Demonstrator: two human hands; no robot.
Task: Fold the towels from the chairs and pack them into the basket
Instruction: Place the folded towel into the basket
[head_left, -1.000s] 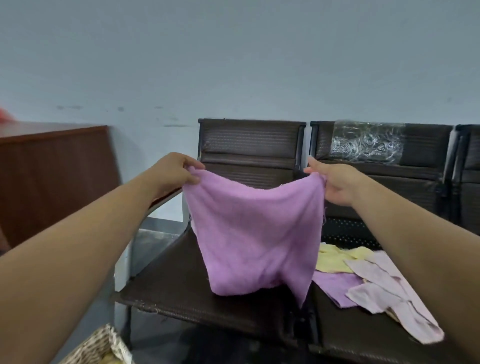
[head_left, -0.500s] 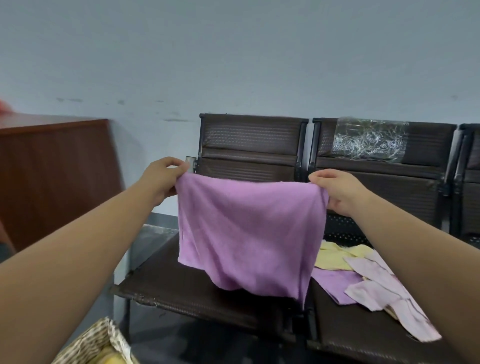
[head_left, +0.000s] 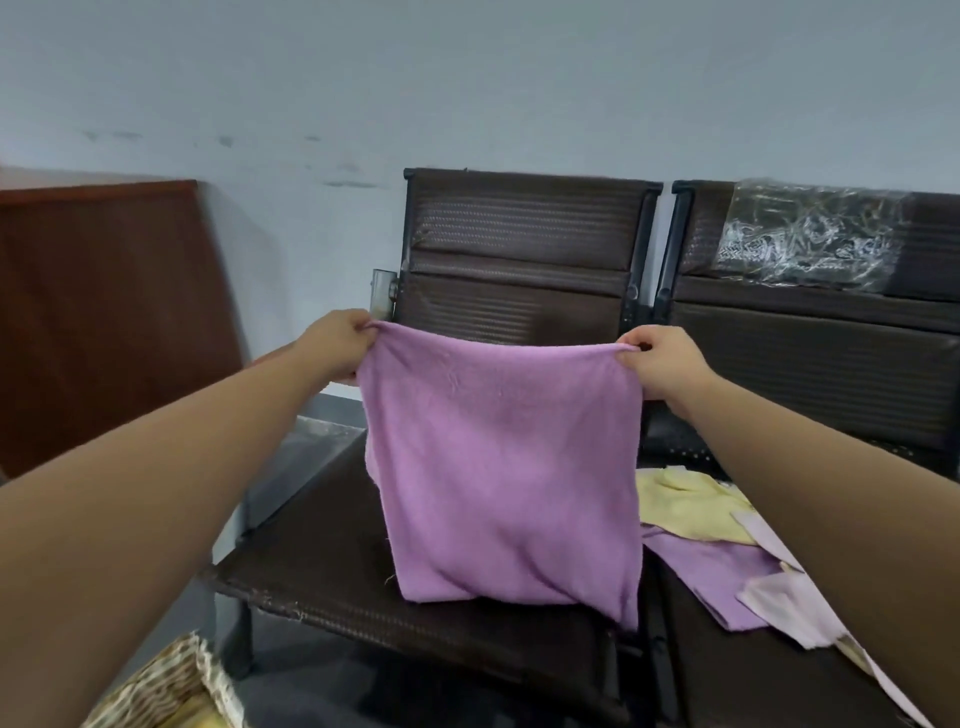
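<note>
A purple towel (head_left: 504, 467) hangs spread out in front of me above the left chair (head_left: 322, 561). Its lower edge rests on the seat. My left hand (head_left: 337, 348) pinches its top left corner and my right hand (head_left: 660, 364) pinches its top right corner. On the right chair (head_left: 779, 686) lies a loose heap of towels: a yellow one (head_left: 685, 504), a purple one (head_left: 717, 577) and a pale pink one (head_left: 800, 608). A corner of the woven basket (head_left: 171, 686) shows at the bottom left, on the floor beside the left chair.
The dark brown chairs stand in a row against a pale wall. Clear plastic wrap (head_left: 810, 239) covers part of the right chair's backrest. A brown wooden panel (head_left: 104, 312) stands at the left.
Both hands have drawn the towel's top edge taut and lowered it a little. The cloth now hangs flatter, with its bottom settling on the seat.
</note>
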